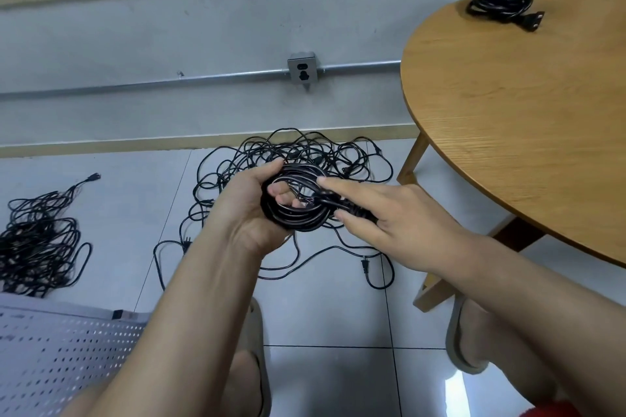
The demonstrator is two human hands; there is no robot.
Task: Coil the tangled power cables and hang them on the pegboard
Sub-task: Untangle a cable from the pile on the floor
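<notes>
Centre of frame: the left hand [250, 203] grips the coiled cable [298, 221], with its fingers [281, 195] curled through the middle of the loops. The right hand [389, 213] meets the coil from the right. Its index finger lies straight across the top of the loops, and a strand is pinched between that finger and the thumb. The coil is held above the tangled cables [305, 152], which are spread on the floor [118, 213] directly behind it, against the wall. A second cable pile [37, 240] lies at the left edge. The pegboard [50, 349] is at lower left. On the table [508, 112], upper right, rests a strapped cable bundle [498, 3]. A wall outlet [302, 71] sits at upper centre.
</notes>
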